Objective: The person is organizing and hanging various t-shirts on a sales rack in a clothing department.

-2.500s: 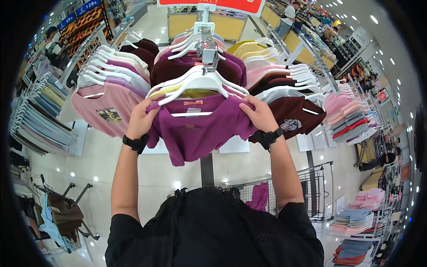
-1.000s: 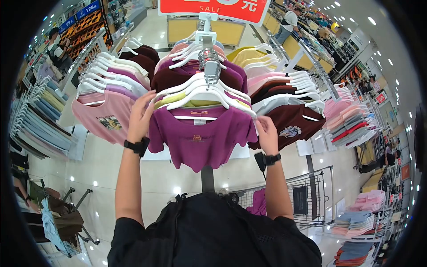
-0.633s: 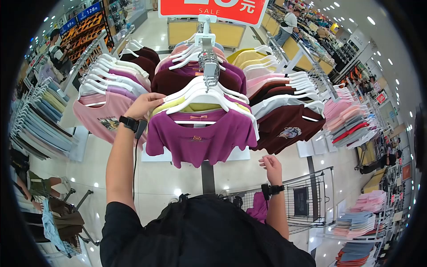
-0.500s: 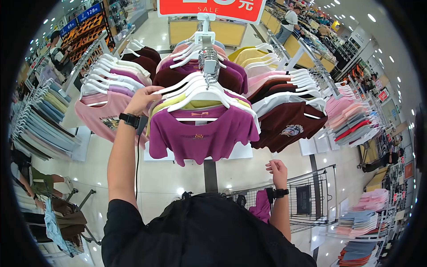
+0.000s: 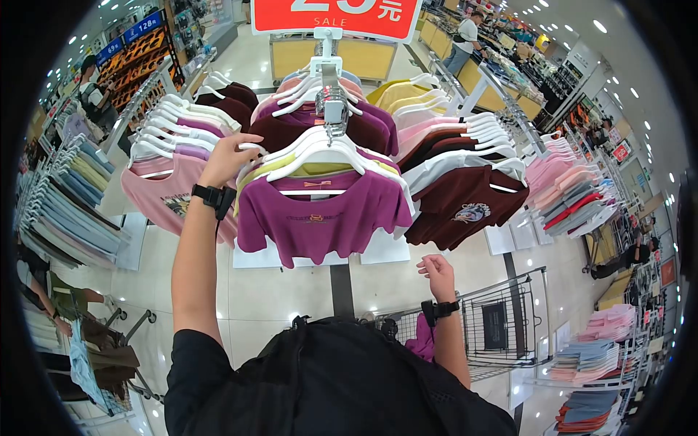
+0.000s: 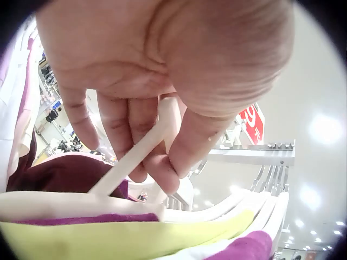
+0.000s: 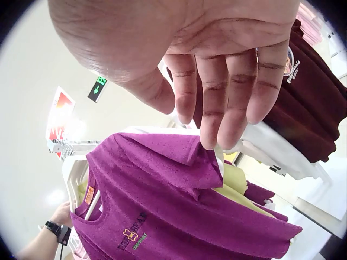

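My left hand [image 5: 227, 160] reaches to the left end of the front row on the rack. In the left wrist view its thumb and fingers pinch the end of a white hanger [image 6: 142, 154]. That hanger sits behind the front purple T-shirt [image 5: 318, 221], which hangs by itself with small lettering on its chest. A yellow-green garment [image 6: 108, 241] shows between them. My right hand [image 5: 438, 276] hovers lower right, apart from the clothes, fingers loosely bent and holding nothing. In the right wrist view its palm [image 7: 211, 38] is above the purple sleeve.
Dark maroon T-shirts [image 5: 472, 203] hang on the right arm of the rack, pink ones [image 5: 171, 185] on the left. A red sale sign [image 5: 334, 18] tops the rack. Beside my right forearm stands a wire shopping cart [image 5: 502, 320] with a purple garment [image 5: 420, 338] near it.
Both hands have let go of the purple T-shirt's shoulders. My left hand has moved to a hanger farther back and pinches it. My right hand has dropped down, away from the rack.
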Demonstrator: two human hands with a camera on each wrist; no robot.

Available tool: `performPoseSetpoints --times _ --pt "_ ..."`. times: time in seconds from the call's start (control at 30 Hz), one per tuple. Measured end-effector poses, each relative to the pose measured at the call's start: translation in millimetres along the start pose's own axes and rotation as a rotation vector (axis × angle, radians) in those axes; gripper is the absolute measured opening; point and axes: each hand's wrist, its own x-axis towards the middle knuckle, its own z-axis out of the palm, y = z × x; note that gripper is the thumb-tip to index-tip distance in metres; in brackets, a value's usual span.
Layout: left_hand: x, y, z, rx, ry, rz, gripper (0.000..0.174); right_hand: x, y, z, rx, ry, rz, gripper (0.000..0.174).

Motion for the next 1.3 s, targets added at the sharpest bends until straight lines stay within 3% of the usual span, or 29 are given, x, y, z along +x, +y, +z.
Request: performPoseSetpoints --times 0.07,0.1,0.17,0.3,0.43,0.5,0.53,0.6,0.63,0.67,0.7,0.73,0.8,0.87,0.93,1.0,1.07,1.13,1.2,1.27,1.3 --pt "-7.7 -17.2 -0.7 -0.096 0.011 -0.1 0.036 -0.4 1.5 4.2 0.018 -0.027 -0.013 0.019" --pt "-5.9 -26.4 3.2 -0.212 0.016 -0.05 0.035 -1.0 1.4 3.9 0.018 -0.027 -0.013 0.019" --pt "-33.3 -13.8 3.1 -0.183 0.072 -0.178 0.032 -2.8 4.4 5.8 -0.022 -0.022 0.024 0.019" --pt "-65.9 -69.6 12.1 -0.259 0.238 -0.136 0.032 -5.2 14.4 6.1 -0.031 -0.031 0.046 0.019" --pt "-152.4 -157.8 42.0 -0.099 0.375 -0.279 0.03 -9.0 16.0 10.6 -0.035 -0.043 0.081 0.019" --pt "-174.7 -164.5 49.2 -0.053 0.343 -0.379 0.031 -8.1 15.2 11.8 -0.048 -0.041 0.095 0.018" --pt "-214.1 -200.0 70.2 0.075 0.278 -0.43 0.033 -13.1 19.9 10.5 -0.05 -0.019 0.093 0.018" --pt "-255.4 -248.8 113.0 0.018 0.169 -0.531 0.03 -32.7 40.5 -14.7 -0.038 0.066 0.089 0.017" --pt "-259.8 -248.5 114.1 0.025 0.146 -0.547 0.031 -26.3 44.1 -19.6 -0.058 0.072 0.109 0.017" --pt "-267.6 -247.3 123.9 -0.024 0.032 -0.567 0.035 -39.5 55.4 -29.9 -0.074 0.119 0.154 0.017" --pt "-268.5 -243.1 147.7 0.136 -0.208 -0.546 0.035 -60.0 83.2 -51.0 0.012 0.239 0.229 0.015" --pt "-267.1 -230.9 149.7 0.147 -0.25 -0.643 0.034 -52.9 92.3 -53.1 0.014 0.237 0.23 0.015" --pt "-272.1 -262.9 206.2 0.401 -0.575 -0.475 0.032 -83.5 117.7 -71.5 0.167 0.373 0.372 0.014" --pt "-263.5 -240.2 227.4 0.396 -0.728 -0.477 0.035 -88.0 139.3 -76.8 0.145 0.402 0.377 0.016" --pt "-248.2 -208.7 272.1 0.43 -0.821 -0.29 0.036 -94.2 191.8 -94.0 0.147 0.439 0.385 0.014" --pt "-212.5 -152.9 329.7 0.326 -0.755 -0.201 0.035 -124.1 245.7 -106.4 0.242 0.589 0.507 0.012" --pt "-188.8 -83.6 344.1 0.228 -0.759 -0.315 0.032 -132.7 258.0 -116.2 0.139 0.626 0.641 0.013" --pt "-177.9 -49.4 372.1 -0.033 -0.571 0.004 0.039 -160.4 299.0 -126.3 0.168 0.722 0.82 0.014" --pt "-168.5 -8.1 366.5 -0.035 -0.619 -0.211 0.049 -201.0 359.0 -131.2 0.247 0.747 0.932 0.016" --pt "-182.1 -43.3 375.7 -0.003 -0.601 -0.1 0.061 -213.5 392.7 -126.8 0.265 0.752 1.052 0.016" --pt "-186.4 -52.8 384.5 0.108 -0.676 -0.212 0.062 -227.1 423.1 -117.5 0.341 0.787 1.042 0.013"
